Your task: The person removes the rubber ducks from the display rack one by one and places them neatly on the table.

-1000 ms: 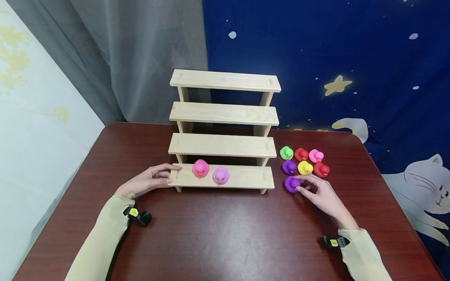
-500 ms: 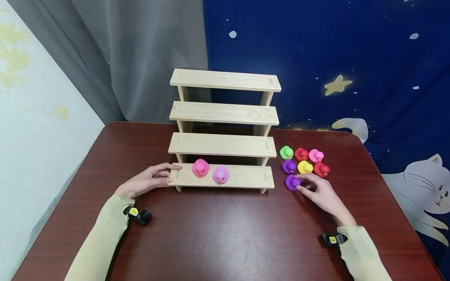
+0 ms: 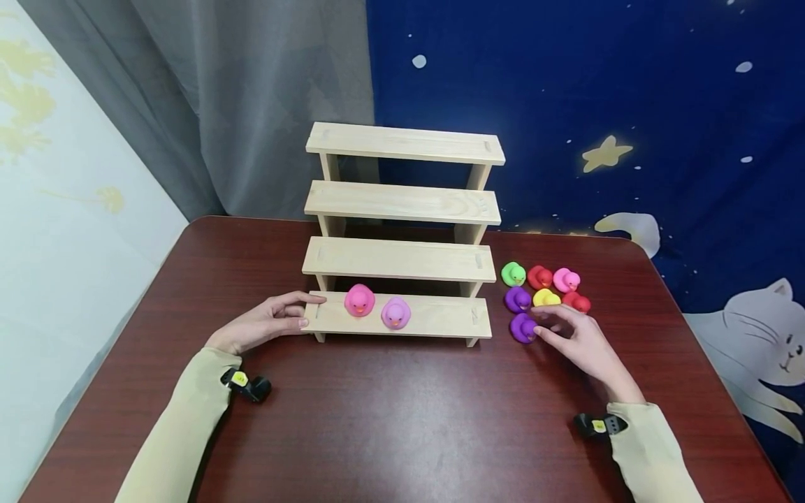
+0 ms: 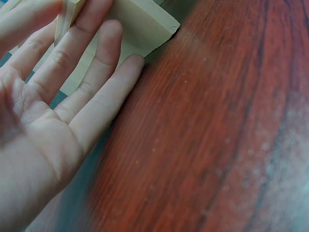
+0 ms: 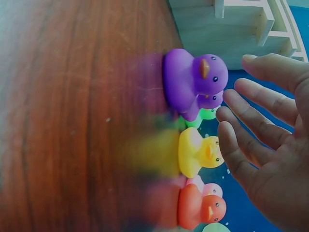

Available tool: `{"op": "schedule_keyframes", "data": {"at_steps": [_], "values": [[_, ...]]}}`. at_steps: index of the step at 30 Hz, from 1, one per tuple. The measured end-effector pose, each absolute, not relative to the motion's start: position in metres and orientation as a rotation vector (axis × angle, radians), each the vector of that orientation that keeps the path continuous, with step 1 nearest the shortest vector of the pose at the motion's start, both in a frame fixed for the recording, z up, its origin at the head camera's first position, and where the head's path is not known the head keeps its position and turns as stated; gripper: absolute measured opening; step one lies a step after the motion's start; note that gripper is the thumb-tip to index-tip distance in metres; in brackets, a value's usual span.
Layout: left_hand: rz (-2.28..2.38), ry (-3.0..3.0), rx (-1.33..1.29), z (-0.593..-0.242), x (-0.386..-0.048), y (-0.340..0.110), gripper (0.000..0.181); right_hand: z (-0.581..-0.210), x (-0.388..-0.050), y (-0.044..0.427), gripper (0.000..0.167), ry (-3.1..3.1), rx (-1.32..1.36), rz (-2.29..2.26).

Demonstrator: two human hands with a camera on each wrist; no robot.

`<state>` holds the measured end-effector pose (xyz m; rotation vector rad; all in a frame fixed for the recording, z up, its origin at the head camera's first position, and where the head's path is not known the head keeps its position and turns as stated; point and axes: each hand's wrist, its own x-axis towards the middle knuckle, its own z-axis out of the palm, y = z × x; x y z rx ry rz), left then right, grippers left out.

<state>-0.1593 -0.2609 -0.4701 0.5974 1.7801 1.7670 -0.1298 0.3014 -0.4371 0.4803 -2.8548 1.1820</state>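
Note:
A stepped wooden display rack (image 3: 400,260) stands on the table. At the left end of its lowest step, my left hand (image 3: 267,323) holds the board between thumb and fingers; in the left wrist view the other fingers lie along the rack's side. On that step sit a hot-pink rubber duck (image 3: 359,300) and a lilac rubber duck (image 3: 395,314). My right hand (image 3: 578,342) hovers just right of the nearest purple rubber duck (image 3: 523,327), which rests on the table. In the right wrist view its fingers are spread apart from that duck (image 5: 186,79).
Behind that duck stand a second purple duck (image 3: 518,299), a yellow duck (image 3: 546,297), a red duck (image 3: 576,302), a green duck (image 3: 513,274), another red duck (image 3: 539,276) and a pink duck (image 3: 566,280). The dark red wooden table (image 3: 402,419) extends in front.
My right hand has let go of the nearest purple duck and drawn slightly right. That duck shifted a little toward the other purple one. The left hand has stayed at the rack.

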Motion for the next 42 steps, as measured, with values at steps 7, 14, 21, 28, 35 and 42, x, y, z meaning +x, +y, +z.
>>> {"op": "schedule_keyframes", "data": {"at_steps": [7, 14, 21, 28, 35, 42], "values": [[1.776, 1.771, 0.6, -0.47, -0.159, -0.26, 0.046, -0.431, -0.132, 0.295, 0.034, -2.798, 0.511, 1.203], [1.782, 1.762, 0.612, -0.47, -0.159, -0.26, 0.046, -0.427, -0.133, 0.281, 0.034, -2.742, 0.54, 1.241], [1.775, 1.771, 0.612, -0.471, -0.159, -0.261, 0.046, -0.403, -0.123, 0.255, 0.033, -2.698, 0.575, 1.289], [1.77, 1.774, 0.593, -0.47, -0.159, -0.261, 0.046, -0.393, -0.12, 0.239, 0.03, -2.701, 0.583, 1.362], [1.767, 1.772, 0.595, -0.47, -0.159, -0.261, 0.046, -0.394, -0.121, 0.225, 0.03, -2.665, 0.636, 1.334], [1.768, 1.774, 0.588, -0.469, -0.16, -0.261, 0.046, -0.394, -0.122, 0.211, 0.031, -2.653, 0.674, 1.404]]}}
